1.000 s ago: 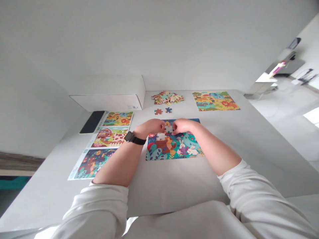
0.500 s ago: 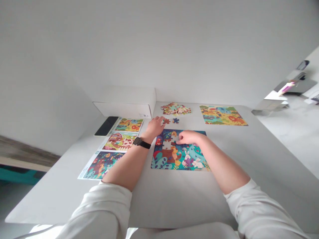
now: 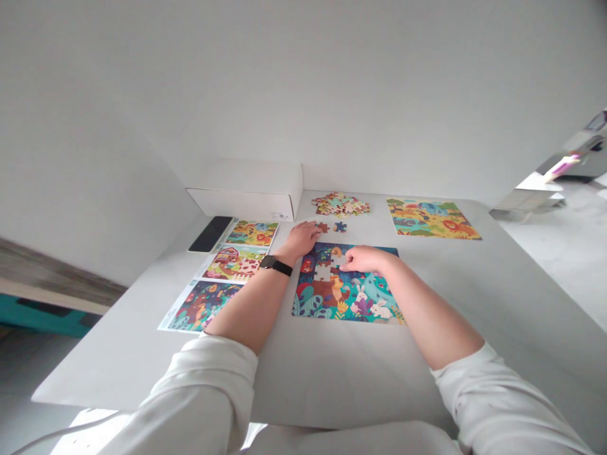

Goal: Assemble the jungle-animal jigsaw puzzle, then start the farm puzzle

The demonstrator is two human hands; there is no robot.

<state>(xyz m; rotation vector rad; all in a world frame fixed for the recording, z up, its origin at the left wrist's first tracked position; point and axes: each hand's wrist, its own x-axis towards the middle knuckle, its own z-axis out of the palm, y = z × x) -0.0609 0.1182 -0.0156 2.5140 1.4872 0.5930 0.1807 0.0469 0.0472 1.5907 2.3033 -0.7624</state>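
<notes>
A jigsaw puzzle (image 3: 327, 300) with rabbits and a dark blue forest lies on the table, a pale gap (image 3: 322, 273) left of its upper middle. Over its upper part is my right hand (image 3: 366, 259), fingers curled together and fingertips down at the gap's right edge; whatever they pinch is hidden. My left hand (image 3: 303, 239), with a black watch on the wrist, rests palm down beyond the puzzle's upper left corner. Its extended fingers touch or slightly cover a reddish-brown puzzle piece (image 3: 324, 227). A blue puzzle piece (image 3: 340, 227) lies just right of that one.
A heap of loose pieces (image 3: 340, 204) lies near the wall. Another animal picture (image 3: 434, 219) is at the back right. To the left are a white box (image 3: 246, 201), a black phone (image 3: 211, 234) and a sheet with three pictures (image 3: 234, 262), partly under my left forearm.
The view has shifted slightly, so the table appears further right. My left fingers have moved a little onto the reddish-brown piece. The right hand stays at the gap's edge.
</notes>
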